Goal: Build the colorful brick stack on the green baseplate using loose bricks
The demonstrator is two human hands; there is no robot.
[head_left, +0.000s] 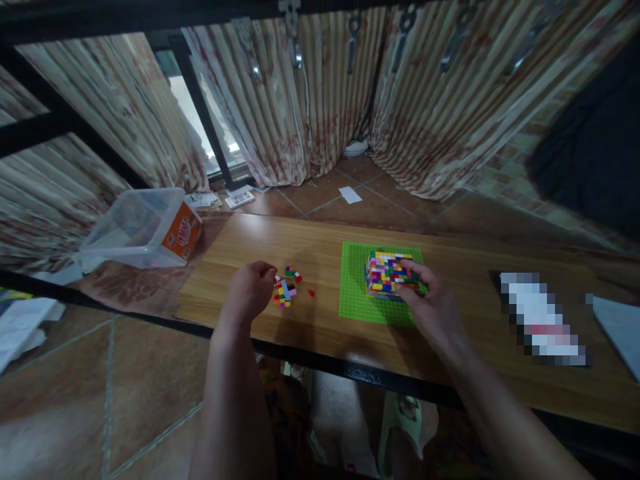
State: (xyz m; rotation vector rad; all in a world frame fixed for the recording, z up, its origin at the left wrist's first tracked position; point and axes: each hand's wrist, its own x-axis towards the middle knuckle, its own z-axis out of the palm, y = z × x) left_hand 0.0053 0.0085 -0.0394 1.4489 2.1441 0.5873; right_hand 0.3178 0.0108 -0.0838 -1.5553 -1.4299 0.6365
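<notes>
A multicoloured block of toy bricks stands on a green baseplate. My right hand grips the block's right side, the thumb at the near side and the fingers over the far right top. Off to the left, my left hand is closed, its fingertips pinched together beside a small pile of loose bricks. Whatever those fingers may hold is hidden. One red brick lies apart, between the pile and the baseplate.
A wooden table with a black front edge carries it all. At the far left is a clear plastic bin with an orange label. A phone-like object, blurred out, lies right, near a white sheet. Striped curtains hang behind.
</notes>
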